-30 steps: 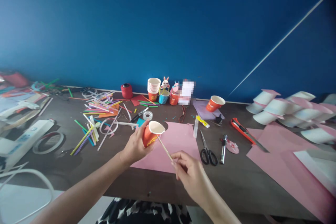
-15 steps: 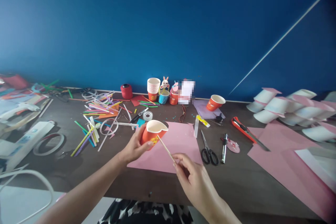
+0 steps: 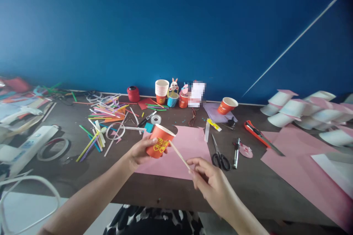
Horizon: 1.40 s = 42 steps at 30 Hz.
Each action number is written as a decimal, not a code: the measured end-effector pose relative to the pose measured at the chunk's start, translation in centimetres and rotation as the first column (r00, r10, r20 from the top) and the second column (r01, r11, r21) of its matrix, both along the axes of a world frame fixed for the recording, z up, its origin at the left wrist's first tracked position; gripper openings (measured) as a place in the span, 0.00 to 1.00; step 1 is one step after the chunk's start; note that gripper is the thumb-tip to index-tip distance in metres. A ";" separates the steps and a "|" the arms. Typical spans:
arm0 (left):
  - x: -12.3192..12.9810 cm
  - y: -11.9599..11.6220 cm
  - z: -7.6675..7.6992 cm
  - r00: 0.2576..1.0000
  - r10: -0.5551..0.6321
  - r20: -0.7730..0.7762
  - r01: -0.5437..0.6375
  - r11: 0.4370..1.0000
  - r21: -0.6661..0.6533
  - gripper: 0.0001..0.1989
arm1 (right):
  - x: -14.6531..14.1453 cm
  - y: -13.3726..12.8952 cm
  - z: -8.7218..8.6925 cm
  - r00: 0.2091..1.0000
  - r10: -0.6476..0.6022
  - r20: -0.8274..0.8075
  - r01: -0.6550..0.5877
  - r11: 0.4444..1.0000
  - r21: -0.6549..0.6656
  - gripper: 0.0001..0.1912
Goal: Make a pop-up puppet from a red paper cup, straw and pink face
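Observation:
My left hand (image 3: 141, 150) is wrapped round a red paper cup (image 3: 158, 145) with yellow lettering, tilted above a pink sheet (image 3: 187, 154). Between thumb and fingers, my right hand (image 3: 206, 180) pinches a thin pale stick (image 3: 179, 155). The stick's far end is at the cup's right side; whether it touches cannot be told. Black-handled scissors (image 3: 220, 159) lie right of the pink sheet, beside a marker (image 3: 236, 154). A blue-green piece (image 3: 149, 127) and a tape roll (image 3: 156, 119) are behind the cup.
Coloured straws (image 3: 107, 110) spread at the left, near a power strip (image 3: 34, 145). At the back stand stacked cups (image 3: 161, 90), a red spool (image 3: 134, 94) and another red cup (image 3: 227, 106). A red cutter (image 3: 257, 134) and white cups (image 3: 291, 110) lie right.
The cup has turned in my left hand; its rim now looks round, not pinched to a point, and more lettering shows. My right hand and the stick have moved slightly right.

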<state>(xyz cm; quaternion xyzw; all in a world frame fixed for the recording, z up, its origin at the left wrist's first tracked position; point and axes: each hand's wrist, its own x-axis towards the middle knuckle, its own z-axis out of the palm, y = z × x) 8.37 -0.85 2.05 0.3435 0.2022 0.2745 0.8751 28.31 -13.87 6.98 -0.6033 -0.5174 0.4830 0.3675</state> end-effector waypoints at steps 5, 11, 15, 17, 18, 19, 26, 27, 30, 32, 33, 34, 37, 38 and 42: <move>1.0 0.5 -0.1 0.989 0.145 -0.036 -0.150 0.951 -0.270 0.18 | 0.8 2.6 -0.9 0.740 -0.383 -0.553 0.330 0.923 -0.198 0.16; 2.4 0.1 0.2 0.971 0.226 -0.082 -0.239 0.946 -0.220 0.16 | 0.9 5.9 -3.0 0.538 -0.500 -0.679 0.480 0.844 -0.240 0.15; 2.6 -0.1 -0.1 0.965 0.237 -0.108 -0.254 0.947 -0.195 0.17 | 0.7 6.7 -3.2 0.538 -0.476 -0.696 0.495 0.846 -0.196 0.15; 2.7 -0.2 -0.5 0.964 0.241 -0.115 -0.260 0.945 -0.196 0.17 | 0.7 6.9 -3.2 0.540 -0.468 -0.699 0.494 0.849 -0.186 0.15; 2.7 -0.2 -0.7 0.963 0.243 -0.119 -0.263 0.944 -0.198 0.17 | 0.7 7.0 -3.2 0.543 -0.463 -0.701 0.490 0.852 -0.183 0.15; 2.7 -0.2 -0.8 0.962 0.245 -0.122 -0.265 0.943 -0.200 0.17 | 0.7 7.1 -3.3 0.546 -0.458 -0.702 0.486 0.855 -0.180 0.14; 2.8 -0.7 -1.0 0.961 0.246 -0.126 -0.268 0.941 -0.205 0.16 | 0.8 7.1 -3.4 0.539 -0.460 -0.706 0.512 0.844 -0.159 0.12; 2.9 -0.9 -1.0 0.961 0.244 -0.129 -0.267 0.941 -0.206 0.16 | 0.8 7.1 -3.3 0.532 -0.465 -0.708 0.520 0.839 -0.161 0.12; 3.0 -1.3 -1.1 0.958 0.247 -0.148 -0.275 0.936 -0.218 0.17 | 0.8 7.2 -3.1 0.514 -0.477 -0.713 0.539 0.826 -0.164 0.12; 3.1 -1.6 -1.2 0.952 0.258 -0.162 -0.290 0.930 -0.224 0.17 | 0.8 7.2 -3.1 0.516 -0.476 -0.712 0.545 0.824 -0.156 0.12; 3.1 -1.7 -1.2 0.949 0.266 -0.168 -0.299 0.927 -0.225 0.16 | 0.7 7.2 -3.0 0.526 -0.471 -0.708 0.546 0.826 -0.144 0.13; 3.1 -1.8 -1.2 0.947 0.274 -0.169 -0.307 0.925 -0.223 0.16 | 0.7 7.1 -2.9 0.547 -0.462 -0.698 0.548 0.828 -0.118 0.13; 3.1 -2.1 -1.1 0.945 0.290 -0.152 -0.318 0.923 -0.215 0.15 | 0.6 6.3 -2.6 0.704 -0.413 -0.577 0.539 0.840 0.056 0.12; 3.0 -2.2 -1.1 0.944 0.295 -0.146 -0.321 0.923 -0.214 0.15 | 0.6 5.8 -2.4 0.783 -0.383 -0.490 0.502 0.854 0.134 0.11; 2.6 -2.2 -1.0 0.936 0.319 -0.146 -0.344 0.917 -0.201 0.15 | 0.4 3.3 -1.4 0.986 -0.166 0.030 0.151 0.950 0.274 0.11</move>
